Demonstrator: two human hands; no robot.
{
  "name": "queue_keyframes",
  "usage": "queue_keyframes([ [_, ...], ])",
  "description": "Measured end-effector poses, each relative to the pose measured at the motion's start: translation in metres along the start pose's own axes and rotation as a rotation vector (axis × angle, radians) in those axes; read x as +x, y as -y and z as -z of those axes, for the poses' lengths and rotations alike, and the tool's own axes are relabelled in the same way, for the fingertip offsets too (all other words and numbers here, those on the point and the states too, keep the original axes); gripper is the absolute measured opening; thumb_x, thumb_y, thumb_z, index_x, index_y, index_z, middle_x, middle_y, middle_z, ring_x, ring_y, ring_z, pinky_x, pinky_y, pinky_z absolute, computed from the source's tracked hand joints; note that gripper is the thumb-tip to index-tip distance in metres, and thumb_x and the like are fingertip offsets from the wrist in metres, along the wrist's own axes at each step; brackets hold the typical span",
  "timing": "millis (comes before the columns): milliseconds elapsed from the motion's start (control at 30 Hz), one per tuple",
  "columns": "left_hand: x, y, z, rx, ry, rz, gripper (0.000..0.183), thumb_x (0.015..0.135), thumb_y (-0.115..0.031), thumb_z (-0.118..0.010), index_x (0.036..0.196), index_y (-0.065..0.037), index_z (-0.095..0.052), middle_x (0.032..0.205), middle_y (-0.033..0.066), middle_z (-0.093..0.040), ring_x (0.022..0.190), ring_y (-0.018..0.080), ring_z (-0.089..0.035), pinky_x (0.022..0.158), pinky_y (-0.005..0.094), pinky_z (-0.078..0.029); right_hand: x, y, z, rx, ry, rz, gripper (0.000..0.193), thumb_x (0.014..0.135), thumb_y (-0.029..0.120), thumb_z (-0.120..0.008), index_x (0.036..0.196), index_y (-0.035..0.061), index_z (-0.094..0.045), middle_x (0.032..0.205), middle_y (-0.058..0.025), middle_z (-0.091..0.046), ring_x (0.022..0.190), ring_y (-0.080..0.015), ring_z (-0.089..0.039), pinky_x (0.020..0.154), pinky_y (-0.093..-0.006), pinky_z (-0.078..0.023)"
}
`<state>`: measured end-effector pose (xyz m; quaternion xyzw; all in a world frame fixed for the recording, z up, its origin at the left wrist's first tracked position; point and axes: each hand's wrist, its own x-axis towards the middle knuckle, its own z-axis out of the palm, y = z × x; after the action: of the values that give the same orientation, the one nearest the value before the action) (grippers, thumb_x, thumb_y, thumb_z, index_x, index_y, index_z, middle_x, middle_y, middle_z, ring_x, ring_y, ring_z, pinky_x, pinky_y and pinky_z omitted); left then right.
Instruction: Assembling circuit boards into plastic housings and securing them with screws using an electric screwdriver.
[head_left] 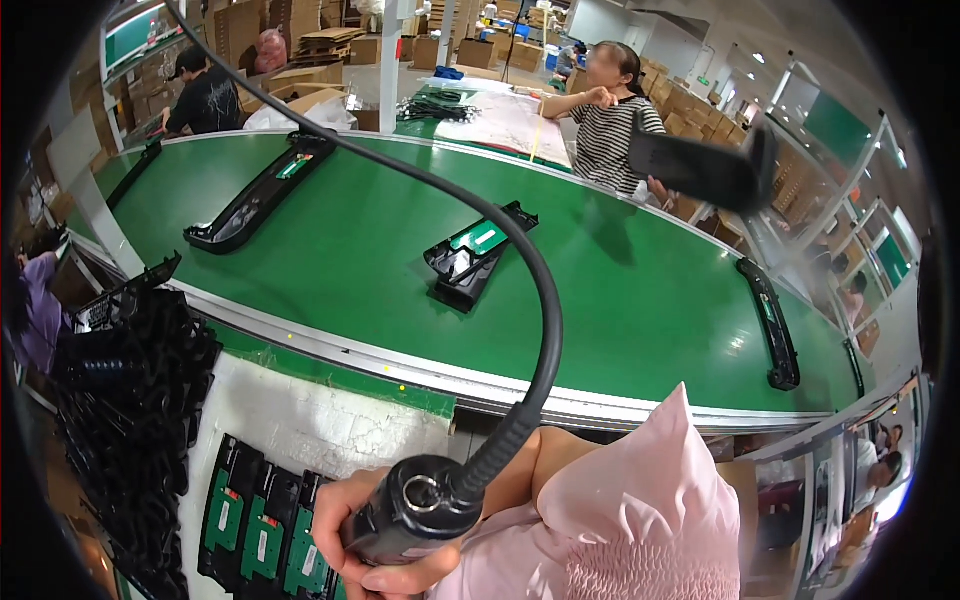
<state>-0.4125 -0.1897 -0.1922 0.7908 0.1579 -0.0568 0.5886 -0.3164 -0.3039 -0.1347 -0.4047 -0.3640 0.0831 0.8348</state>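
Note:
My right hand [385, 535] is closed round the body of a black electric screwdriver [415, 500], with a metal ring on its top. Its thick black cable [535, 265] arcs up across the view to the upper left. The tool's lower end is hidden. Just left of the hand, black plastic housings [262, 535] with green circuit boards lie side by side on a white, worn work surface [310, 420]. The hand covers part of the rightmost one. My left hand is not in view.
Beyond runs a green conveyor belt [360, 280] carrying black housings, one mid-belt [475, 255]. A heap of black parts [125, 430] stands at left. Across the belt, a person in a striped shirt [615, 135] has a hand beside a motion-blurred black part [695, 170].

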Motion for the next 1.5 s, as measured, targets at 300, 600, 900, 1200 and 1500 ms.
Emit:
queue_keyframes([
  [300,0.007,0.009,0.007,-1.592,0.271,0.547,0.031,0.089,-0.013,-0.044,0.117,0.001,-0.045,0.118,0.0185,-0.048,0.110,0.0266,-0.046,0.082,0.0347,-0.048,0.001,0.024,0.010,-0.022,-0.079,-0.195,0.024,0.064,0.006,-0.058,0.084,0.0003,-0.046,0.074,-0.0037,-0.048,0.061,-0.0074,-0.045,0.053,-0.0208,-0.037],
  [600,0.008,0.017,0.011,-1.110,0.368,0.536,0.017,0.090,-0.016,-0.044,0.099,-0.005,-0.053,0.076,0.0010,-0.054,0.058,0.0065,-0.045,0.047,0.0147,-0.037,-0.001,0.010,0.018,-0.091,-0.113,-0.065,0.023,0.064,0.001,-0.058,0.084,0.0005,-0.046,0.078,-0.0045,-0.049,0.062,-0.0075,-0.046,0.052,-0.0203,-0.037],
  [900,0.003,0.020,0.013,-0.987,0.275,0.385,0.015,0.088,-0.012,-0.048,0.102,-0.007,-0.052,0.082,0.0006,-0.056,0.062,0.0047,-0.049,0.050,0.0152,-0.041,-0.005,0.010,0.019,-0.084,-0.109,-0.060,0.027,0.066,0.000,-0.059,0.089,0.0008,-0.044,0.082,-0.0060,-0.049,0.063,-0.0081,-0.048,0.053,-0.0207,-0.039],
  [1200,0.013,0.021,0.013,-1.116,0.335,0.444,0.020,0.087,-0.008,-0.049,0.107,-0.005,-0.050,0.091,0.0024,-0.055,0.070,0.0090,-0.052,0.058,0.0185,-0.045,-0.004,0.011,0.029,0.018,-0.128,-0.095,0.028,0.067,0.001,-0.059,0.090,0.0005,-0.044,0.076,-0.0045,-0.049,0.061,-0.0073,-0.048,0.052,-0.0206,-0.039],
  [1500,0.009,0.034,0.020,-1.273,0.363,0.446,0.017,0.087,-0.011,-0.050,0.101,-0.002,-0.050,0.087,0.0041,-0.054,0.075,0.0118,-0.050,0.061,0.0220,-0.045,-0.009,0.002,0.025,-0.084,-0.114,-0.048,0.022,0.066,0.002,-0.059,0.085,-0.0005,-0.047,0.063,-0.0014,-0.049,0.056,-0.0061,-0.047,0.050,-0.0200,-0.037],
])
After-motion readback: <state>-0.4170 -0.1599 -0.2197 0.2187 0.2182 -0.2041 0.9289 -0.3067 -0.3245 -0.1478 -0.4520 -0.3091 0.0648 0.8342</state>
